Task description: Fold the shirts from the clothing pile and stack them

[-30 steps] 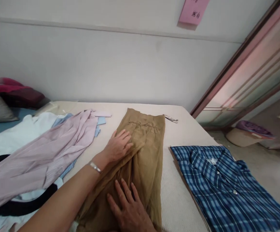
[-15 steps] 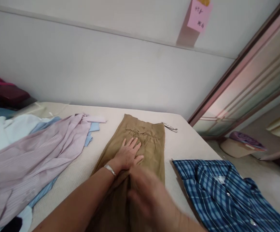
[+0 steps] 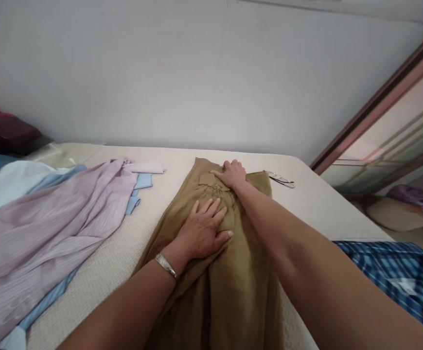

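A pair of olive-brown trousers lies lengthwise on the white-covered bed, its gathered waist at the far end. My left hand rests flat on the cloth below the gathers, fingers spread; a silver bracelet circles that wrist. At the waistband, my right hand has its fingers bent over the far edge and its thumb stretched to the left, gripping the cloth there. The fingertips are partly hidden. A thin dark-framed pair of glasses lies just right of the waist.
To the left lie a lilac pleated garment, light blue cloth and a white garment. A blue plaid shirt is at the right, partly behind my forearm. A pale wall rises behind the bed.
My right hand has moved away from me, from the middle of the trousers up to the waistband. My left hand stays flat on the cloth. The view has tilted down and turned slightly.
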A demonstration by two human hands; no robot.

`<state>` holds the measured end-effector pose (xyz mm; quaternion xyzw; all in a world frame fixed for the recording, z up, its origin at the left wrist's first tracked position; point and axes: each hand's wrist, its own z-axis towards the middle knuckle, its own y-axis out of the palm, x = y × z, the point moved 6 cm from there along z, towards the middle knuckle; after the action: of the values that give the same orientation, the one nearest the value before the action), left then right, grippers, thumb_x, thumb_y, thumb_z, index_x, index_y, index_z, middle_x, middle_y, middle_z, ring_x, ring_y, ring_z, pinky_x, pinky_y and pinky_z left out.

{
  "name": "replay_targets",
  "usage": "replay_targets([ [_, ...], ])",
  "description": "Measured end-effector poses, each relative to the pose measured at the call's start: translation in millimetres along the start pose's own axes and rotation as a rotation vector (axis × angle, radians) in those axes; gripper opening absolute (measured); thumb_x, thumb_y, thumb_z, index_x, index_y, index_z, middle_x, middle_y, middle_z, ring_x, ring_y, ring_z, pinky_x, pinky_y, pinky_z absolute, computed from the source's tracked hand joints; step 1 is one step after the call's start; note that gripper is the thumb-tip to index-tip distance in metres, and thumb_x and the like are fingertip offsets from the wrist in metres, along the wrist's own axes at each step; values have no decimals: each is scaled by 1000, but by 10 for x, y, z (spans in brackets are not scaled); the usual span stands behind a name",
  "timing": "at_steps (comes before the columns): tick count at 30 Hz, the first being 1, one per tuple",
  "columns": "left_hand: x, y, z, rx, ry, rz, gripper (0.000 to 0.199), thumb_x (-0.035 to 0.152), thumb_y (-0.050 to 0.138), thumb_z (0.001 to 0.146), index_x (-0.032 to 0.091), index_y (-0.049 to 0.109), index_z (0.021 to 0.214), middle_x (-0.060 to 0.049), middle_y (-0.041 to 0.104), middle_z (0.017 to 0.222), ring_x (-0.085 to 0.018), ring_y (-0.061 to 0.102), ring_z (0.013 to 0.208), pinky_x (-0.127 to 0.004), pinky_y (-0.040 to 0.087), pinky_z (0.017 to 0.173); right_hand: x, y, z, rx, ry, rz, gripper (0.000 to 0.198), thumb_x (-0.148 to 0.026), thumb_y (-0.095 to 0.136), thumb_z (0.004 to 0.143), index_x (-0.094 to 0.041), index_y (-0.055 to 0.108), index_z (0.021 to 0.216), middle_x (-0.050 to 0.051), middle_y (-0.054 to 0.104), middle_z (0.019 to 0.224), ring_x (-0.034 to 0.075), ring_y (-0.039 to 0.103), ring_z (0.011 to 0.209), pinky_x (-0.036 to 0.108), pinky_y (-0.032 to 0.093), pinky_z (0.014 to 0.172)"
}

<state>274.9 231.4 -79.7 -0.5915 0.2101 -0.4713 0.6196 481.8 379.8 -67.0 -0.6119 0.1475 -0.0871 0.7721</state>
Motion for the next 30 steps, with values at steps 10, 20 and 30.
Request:
replay_targets([
  [10, -271, -252, 502, 82, -270, -596, 31, 48, 57, 96, 22, 67, 107, -14, 72, 119, -32, 65, 117, -56, 43, 112, -84, 173, 140, -79, -104, 47, 67, -74, 40, 95, -17, 59, 124, 22, 68, 117, 33, 64, 108, 41, 46, 91],
  [20, -660, 92, 525, 312, -688, -1751, 33, 35, 46, 105, 7, 63, 104, -26, 72, 111, -25, 74, 104, -41, 55, 104, -105, 116, 309, -131, -57, 131, 60, -63, 63, 87, -15, 62, 123, 19, 68, 126, 30, 63, 113, 38, 47, 93],
  [30, -777, 105, 636, 274, -904, -1631, 29, 34, 46, 104, 9, 62, 104, -22, 74, 95, -26, 77, 90, -39, 63, 88, 472, -279, 276, -149, 7, 107, 62, -62, 51, 92, -11, 68, 123, 21, 69, 124, 33, 64, 114, 40, 48, 94],
])
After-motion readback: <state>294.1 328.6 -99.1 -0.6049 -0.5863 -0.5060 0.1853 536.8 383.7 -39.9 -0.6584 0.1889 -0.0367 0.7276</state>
